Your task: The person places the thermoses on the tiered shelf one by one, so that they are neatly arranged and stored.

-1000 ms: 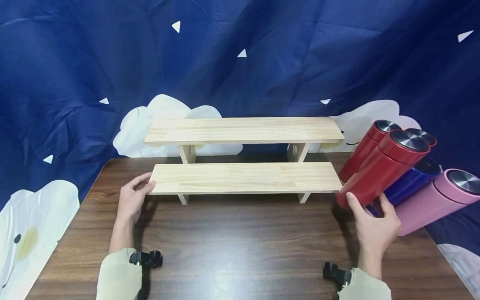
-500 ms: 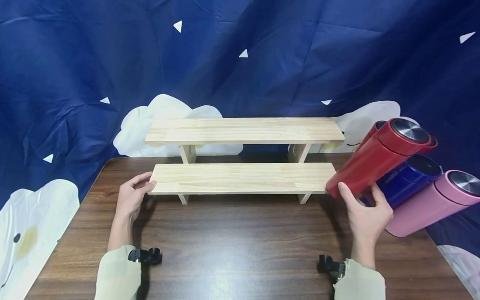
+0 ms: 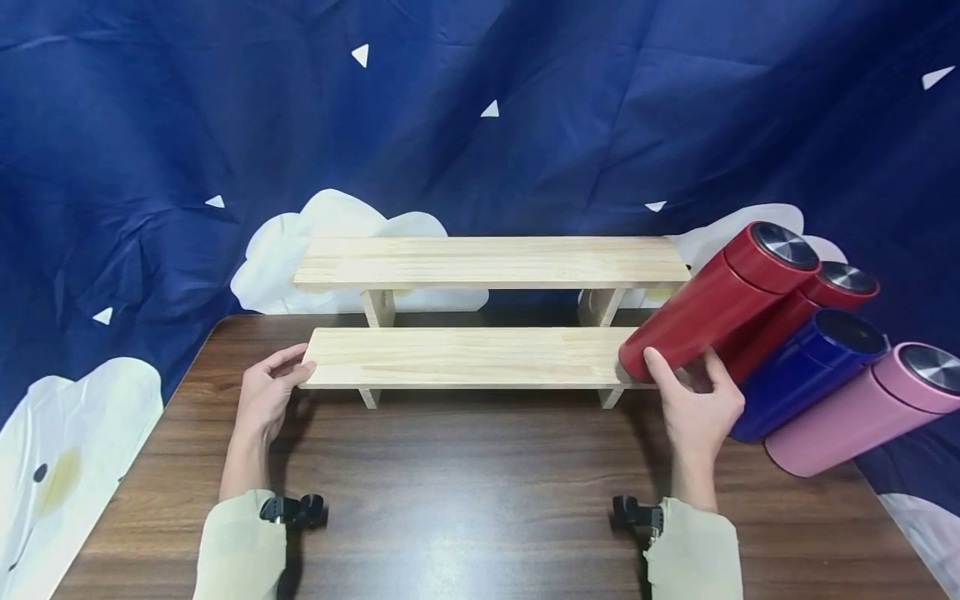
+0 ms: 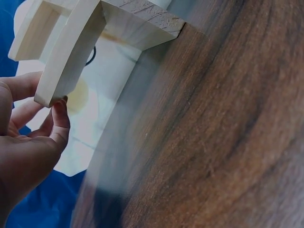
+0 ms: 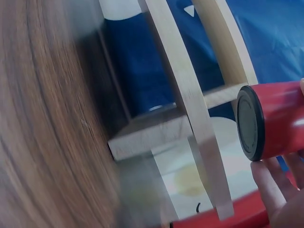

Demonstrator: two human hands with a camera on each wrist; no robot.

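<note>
My right hand [image 3: 693, 408] grips a red thermos [image 3: 720, 300] low on its body, thumb on the near side. The flask's lower end overlaps the right end of the lower board [image 3: 465, 358] of a two-tier wooden shelf. From the right wrist, the thermos's dark round base [image 5: 250, 123] shows, with a gap between it and the board [image 5: 190, 104]. At the shelf's other end, my left hand [image 3: 262, 398] pinches the lower board's left edge. The left wrist view shows its fingers [image 4: 59, 123] under the board end [image 4: 71, 57] and others above.
Right of the held flask stand another red thermos [image 3: 832, 287], a blue thermos [image 3: 802, 375] and a pink thermos [image 3: 862, 417]. The upper board [image 3: 487, 262] rises behind the lower one. A blue curtain [image 3: 525, 125] hangs behind the brown table [image 3: 465, 492].
My right hand has carried the red thermos left and slightly up, from beside the shelf to its right end. More of the blue thermos shows. My left hand keeps its place on the board.
</note>
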